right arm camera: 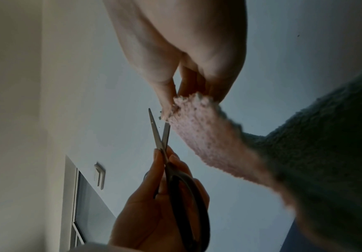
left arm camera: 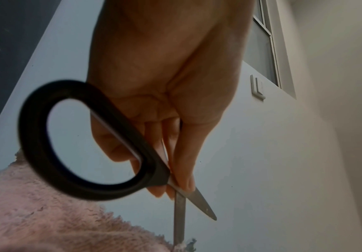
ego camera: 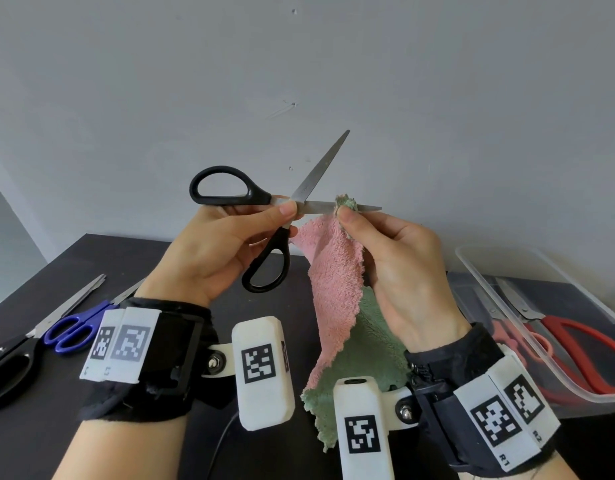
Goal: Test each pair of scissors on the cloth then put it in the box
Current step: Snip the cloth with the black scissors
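My left hand pinches a pair of black-handled scissors near the pivot, held up in front of the wall. Their blades stand spread apart, one pointing up right, the other level. My right hand pinches the top corner of a pink and green cloth, which hangs down toward the table. The level blade passes right by the pinched corner. In the left wrist view the scissors show one big handle loop empty of fingers. In the right wrist view the blades of the scissors lie beside the cloth.
On the dark table at the left lie blue-handled scissors and another black-handled pair. A clear plastic box at the right holds red-handled scissors. A cable runs between my wrists.
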The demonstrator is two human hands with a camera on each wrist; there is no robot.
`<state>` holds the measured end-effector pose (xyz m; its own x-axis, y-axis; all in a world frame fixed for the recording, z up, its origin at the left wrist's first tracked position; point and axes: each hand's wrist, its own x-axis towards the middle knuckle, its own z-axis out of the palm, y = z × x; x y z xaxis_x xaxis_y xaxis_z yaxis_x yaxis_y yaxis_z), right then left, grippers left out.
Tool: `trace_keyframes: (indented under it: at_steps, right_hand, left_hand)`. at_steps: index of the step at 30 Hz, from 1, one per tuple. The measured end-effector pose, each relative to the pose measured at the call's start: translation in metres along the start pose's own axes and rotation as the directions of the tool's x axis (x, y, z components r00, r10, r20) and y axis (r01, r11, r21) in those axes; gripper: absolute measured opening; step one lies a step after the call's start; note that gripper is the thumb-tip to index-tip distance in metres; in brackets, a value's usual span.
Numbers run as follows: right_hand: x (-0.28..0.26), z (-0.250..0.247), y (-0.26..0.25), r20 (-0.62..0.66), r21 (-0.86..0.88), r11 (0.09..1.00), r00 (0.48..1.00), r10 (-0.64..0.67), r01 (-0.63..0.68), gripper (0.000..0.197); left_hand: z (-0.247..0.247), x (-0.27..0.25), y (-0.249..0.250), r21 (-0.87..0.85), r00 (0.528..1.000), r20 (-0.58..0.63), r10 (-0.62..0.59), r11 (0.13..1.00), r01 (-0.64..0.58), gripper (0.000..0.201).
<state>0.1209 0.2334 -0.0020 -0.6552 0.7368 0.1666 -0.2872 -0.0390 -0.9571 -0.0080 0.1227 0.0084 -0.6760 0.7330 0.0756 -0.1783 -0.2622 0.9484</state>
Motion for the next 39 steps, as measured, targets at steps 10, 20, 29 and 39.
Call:
trace_keyframes:
  at_steps: [10, 20, 29, 39]
  right_hand:
    - [0.0026, -0.0019, 0.0025, -0.053, 0.007, 0.999, 0.997, 0.053, -0.053, 0.012]
    - [0.0021, -0.0009, 0.0004, -0.092, 0.01, 0.997, 0.993, 0.071, -0.07, 0.01]
    - [0.0031, 0.0, -0.0002, -0.14, 0.05, 0.991, 0.982, 0.131, -0.125, 0.011]
    - [0.0013, 0.0009, -0.0022, -0.191, 0.011, 0.991, 0.973, 0.133, -0.133, 0.016]
  left_hand:
    - [0.0003, 0.0006, -0.0019, -0.001, 1.0, -0.004, -0.001, 1.0, 0.001, 0.021]
    - [-0.001, 0.0011, -0.0022, 0.02, 1.0, -0.008, 0.008, 1.0, -0.008, 0.022]
    - [-0.0022, 0.0031, -0.0047, 0.043, 1.0, -0.012, 0.027, 0.999, -0.027, 0.016]
    - [-0.0013, 0.0041, -0.0077, 0.07, 1.0, -0.002, 0.004, 0.998, -0.003, 0.011]
